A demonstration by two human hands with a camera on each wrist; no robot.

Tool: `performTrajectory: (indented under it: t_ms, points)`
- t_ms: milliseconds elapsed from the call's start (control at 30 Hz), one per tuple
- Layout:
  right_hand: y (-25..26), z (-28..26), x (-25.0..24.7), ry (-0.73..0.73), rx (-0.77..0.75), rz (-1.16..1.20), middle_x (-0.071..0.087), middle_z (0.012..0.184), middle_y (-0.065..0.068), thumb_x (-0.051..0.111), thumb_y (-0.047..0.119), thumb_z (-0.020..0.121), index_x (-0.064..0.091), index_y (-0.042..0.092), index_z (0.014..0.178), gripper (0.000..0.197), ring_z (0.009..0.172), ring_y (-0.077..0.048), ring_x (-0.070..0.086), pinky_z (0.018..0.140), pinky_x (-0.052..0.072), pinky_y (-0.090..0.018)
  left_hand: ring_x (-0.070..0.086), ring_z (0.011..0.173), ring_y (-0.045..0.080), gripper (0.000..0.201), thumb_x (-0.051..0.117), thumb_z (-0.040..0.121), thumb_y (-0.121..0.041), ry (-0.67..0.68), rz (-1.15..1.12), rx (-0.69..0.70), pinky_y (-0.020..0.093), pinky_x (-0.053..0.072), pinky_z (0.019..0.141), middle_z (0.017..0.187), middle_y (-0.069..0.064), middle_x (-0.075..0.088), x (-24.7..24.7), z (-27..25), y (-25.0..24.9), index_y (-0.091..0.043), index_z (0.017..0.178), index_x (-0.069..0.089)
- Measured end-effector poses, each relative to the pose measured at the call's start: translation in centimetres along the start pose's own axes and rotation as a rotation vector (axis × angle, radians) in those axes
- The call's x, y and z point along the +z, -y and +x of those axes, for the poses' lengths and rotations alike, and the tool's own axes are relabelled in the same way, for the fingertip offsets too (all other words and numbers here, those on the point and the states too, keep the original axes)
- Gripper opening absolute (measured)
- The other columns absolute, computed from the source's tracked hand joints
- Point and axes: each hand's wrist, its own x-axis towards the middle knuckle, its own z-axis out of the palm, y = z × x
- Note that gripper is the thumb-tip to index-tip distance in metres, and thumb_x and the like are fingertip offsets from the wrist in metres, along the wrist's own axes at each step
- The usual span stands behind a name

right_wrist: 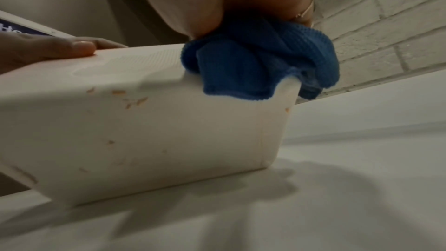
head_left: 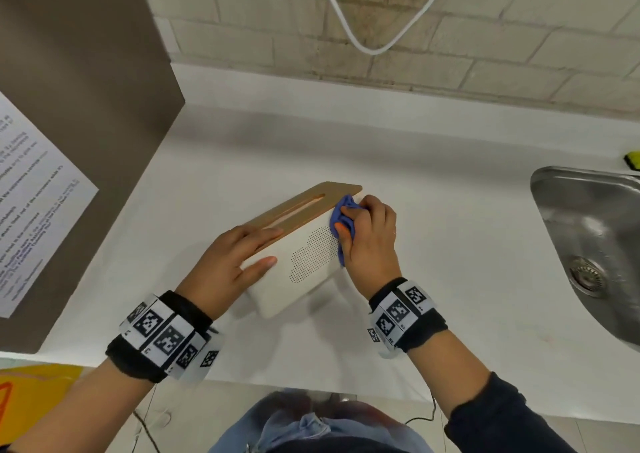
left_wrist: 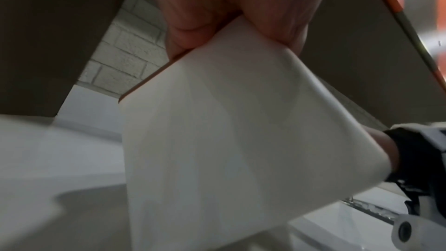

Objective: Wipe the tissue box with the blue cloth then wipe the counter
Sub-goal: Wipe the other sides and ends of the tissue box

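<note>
A white tissue box (head_left: pixel 311 255) with a wooden slotted lid (head_left: pixel 304 207) sits tilted on one lower edge on the white counter (head_left: pixel 433 210). My left hand (head_left: pixel 235 258) grips its near end, fingers on the lid and thumb on the dotted white side. My right hand (head_left: pixel 370 241) holds a bunched blue cloth (head_left: pixel 341 213) and presses it on the box's far end. In the right wrist view the blue cloth (right_wrist: pixel 260 60) drapes over the box's (right_wrist: pixel 144 121) top corner; small orange specks mark that face. The left wrist view shows my palm (left_wrist: pixel 205 7) against the box (left_wrist: pixel 205 140).
A steel sink (head_left: pixel 595 245) lies at the right, with a yellow-green sponge (head_left: pixel 632 160) behind it. A brown panel (head_left: pixel 86 106) bearing a printed notice (head_left: pixel 31 217) stands at the left. A white cable (head_left: pixel 374 37) hangs on the brick wall behind.
</note>
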Motion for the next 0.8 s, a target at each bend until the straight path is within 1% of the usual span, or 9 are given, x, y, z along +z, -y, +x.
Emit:
performTrajectory:
  t_ms: [100, 200, 267, 400, 467, 567, 700, 733, 800]
  points:
    - [-0.5, 0.3, 0.4, -0.012, 0.008, -0.011, 0.05, 0.117, -0.02, 0.038, 0.026, 0.092, 0.045, 0.014, 0.107, 0.02, 0.103, -0.036, 0.044, 0.081, 0.049, -0.049, 0.045, 0.106, -0.01, 0.039, 0.044, 0.084, -0.05, 0.011, -0.03, -0.027, 0.002, 0.031, 0.089, 0.11, -0.017, 0.051, -0.3, 0.2, 0.4, -0.041, 0.122, 0.049]
    - [-1.0, 0.7, 0.7, -0.014, 0.085, 0.007, 0.049, 0.118, -0.019, 0.045, 0.018, 0.095, 0.049, 0.009, 0.109, 0.017, 0.101, -0.036, 0.045, 0.074, 0.052, -0.052, 0.045, 0.107, -0.008, 0.035, 0.043, 0.085, -0.049, 0.031, -0.037, -0.04, 0.003, 0.031, 0.089, 0.113, -0.024, 0.047, -0.6, 0.3, 0.6, -0.048, 0.12, 0.046]
    - [-1.3, 0.8, 0.4, 0.02, 0.154, -0.003, 0.05, 0.116, -0.019, 0.044, 0.015, 0.096, 0.052, 0.005, 0.108, 0.017, 0.099, -0.035, 0.047, 0.074, 0.051, -0.05, 0.045, 0.106, -0.009, 0.033, 0.042, 0.085, -0.048, 0.039, -0.054, -0.053, 0.003, 0.031, 0.088, 0.112, -0.026, 0.047, -0.7, 0.4, 0.6, -0.052, 0.118, 0.046]
    - [-2.3, 0.5, -1.4, 0.144, 0.251, -0.164, 0.056, 0.104, -0.02, 0.04, 0.018, 0.097, 0.051, 0.002, 0.106, 0.021, 0.088, -0.036, 0.052, 0.069, 0.048, -0.047, 0.042, 0.107, -0.016, 0.031, 0.042, 0.086, -0.047, 0.013, -0.049, -0.053, 0.001, 0.029, 0.089, 0.111, -0.044, 0.045, -0.7, 0.6, 0.6, -0.061, 0.113, 0.042]
    - [-3.1, -0.3, -2.7, 0.215, 0.295, -0.278, 0.057, 0.106, -0.017, 0.041, 0.021, 0.096, 0.051, 0.005, 0.107, 0.021, 0.09, -0.035, 0.052, 0.072, 0.045, -0.045, 0.042, 0.107, -0.015, 0.029, 0.041, 0.085, -0.047, 0.005, -0.047, -0.053, 0.003, 0.03, 0.09, 0.111, -0.037, 0.049, -0.6, 0.5, 0.6, -0.057, 0.113, 0.044]
    - [-3.9, -1.2, -5.7, 0.245, 0.369, -0.186, 0.06, 0.109, -0.009, 0.045, 0.015, 0.094, 0.054, 0.013, 0.106, 0.015, 0.097, -0.032, 0.05, 0.087, 0.036, -0.044, 0.042, 0.107, -0.015, 0.029, 0.041, 0.085, -0.049, -0.003, -0.032, -0.061, 0.001, 0.029, 0.089, 0.113, -0.009, 0.055, -0.5, 0.4, 0.9, -0.052, 0.113, 0.044]
    - [-4.2, -1.5, -9.0, 0.194, 0.318, -0.167, 0.069, 0.093, -0.003, 0.04, 0.007, 0.094, 0.062, 0.019, 0.098, 0.025, 0.091, -0.023, 0.059, 0.108, 0.015, -0.049, 0.043, 0.106, -0.015, 0.032, 0.04, 0.082, -0.054, 0.0, -0.029, -0.093, 0.005, 0.031, 0.087, 0.117, -0.004, 0.056, -0.6, 0.5, 1.4, -0.051, 0.114, 0.045]
    - [-4.5, -1.6, -9.5, 0.163, 0.307, -0.119, 0.07, 0.088, -0.001, 0.042, 0.005, 0.093, 0.063, 0.019, 0.093, 0.026, 0.087, -0.022, 0.061, 0.108, 0.018, -0.049, 0.043, 0.106, -0.015, 0.034, 0.04, 0.082, -0.055, -0.001, -0.035, -0.099, 0.007, 0.032, 0.086, 0.117, -0.004, 0.057, -0.6, 0.5, 1.4, -0.05, 0.114, 0.045]
    - [-4.7, -2.1, -10.0, 0.217, 0.325, 0.047, 0.07, 0.078, 0.002, 0.046, 0.001, 0.089, 0.064, 0.02, 0.091, 0.026, 0.083, -0.02, 0.063, 0.097, 0.036, -0.041, 0.042, 0.104, -0.018, 0.035, 0.04, 0.08, -0.056, -0.003, -0.05, -0.104, 0.008, 0.032, 0.085, 0.115, -0.008, 0.057, -0.7, 0.7, 1.4, -0.05, 0.114, 0.045]
